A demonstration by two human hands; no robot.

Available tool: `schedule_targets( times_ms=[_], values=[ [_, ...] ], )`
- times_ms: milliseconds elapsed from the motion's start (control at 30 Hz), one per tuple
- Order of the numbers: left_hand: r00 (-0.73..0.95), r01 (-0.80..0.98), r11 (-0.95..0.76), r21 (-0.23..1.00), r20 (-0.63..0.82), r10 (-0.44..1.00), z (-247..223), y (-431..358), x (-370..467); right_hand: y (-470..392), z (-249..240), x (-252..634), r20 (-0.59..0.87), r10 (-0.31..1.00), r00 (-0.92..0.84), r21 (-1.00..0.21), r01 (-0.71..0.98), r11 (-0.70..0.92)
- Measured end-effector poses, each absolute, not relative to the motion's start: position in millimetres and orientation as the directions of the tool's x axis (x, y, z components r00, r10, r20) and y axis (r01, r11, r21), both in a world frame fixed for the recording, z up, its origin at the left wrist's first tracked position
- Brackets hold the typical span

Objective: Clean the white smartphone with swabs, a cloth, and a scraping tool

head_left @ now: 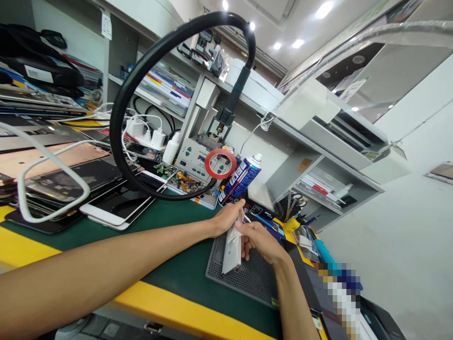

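Observation:
A flat silver device [231, 255] with a small dark mark, phone- or tablet-like, is tilted above a dark perforated mat [221, 276]. At its far end my left hand [227, 217] grips the edge, its fingers mostly hidden. My right hand [260, 240] holds the device's right side, with the thumb on the pale face and the fingers curled behind. Something white and crumpled [234, 233], perhaps a cloth or film, shows under that thumb; I cannot tell which.
A blue spray can [240, 179] stands just behind my hands. A black hose [118, 99] arches over the bench from a hot-air station [191, 158]. White-framed screens [106, 215] and stacked device parts lie left, beside a white cable [53, 156]. Tools [292, 203] crowd the right.

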State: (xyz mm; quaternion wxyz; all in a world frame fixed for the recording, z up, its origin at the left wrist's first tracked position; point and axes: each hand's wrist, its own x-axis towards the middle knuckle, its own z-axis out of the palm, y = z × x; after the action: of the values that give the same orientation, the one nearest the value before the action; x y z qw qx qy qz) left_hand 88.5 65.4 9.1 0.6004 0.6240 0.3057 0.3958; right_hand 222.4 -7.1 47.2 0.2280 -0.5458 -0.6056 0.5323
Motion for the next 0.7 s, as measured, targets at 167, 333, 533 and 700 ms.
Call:
schedule_targets(
  times_ms=[167,333,533,700],
  values=[
    [0.488,-0.095,-0.079,0.992,0.116,0.865,6.5,66.4,89.5,-3.1,41.3,220.9,-0.297,0.932,-0.207,-0.889,0.416,-0.19],
    [0.505,-0.09,-0.042,0.995,0.082,0.859,4.2,65.3,90.8,-0.3,39.6,220.0,-0.294,0.943,-0.154,-0.89,0.404,-0.212],
    [0.528,-0.094,-0.022,0.995,0.069,0.846,4.4,64.4,90.5,0.3,41.6,217.0,-0.278,0.953,-0.12,-0.895,0.393,-0.212],
    [0.542,-0.095,-0.022,0.995,0.07,0.838,4.4,63.1,90.5,0.4,41.9,215.4,-0.246,0.964,-0.105,-0.904,0.382,-0.189]
  ],
)
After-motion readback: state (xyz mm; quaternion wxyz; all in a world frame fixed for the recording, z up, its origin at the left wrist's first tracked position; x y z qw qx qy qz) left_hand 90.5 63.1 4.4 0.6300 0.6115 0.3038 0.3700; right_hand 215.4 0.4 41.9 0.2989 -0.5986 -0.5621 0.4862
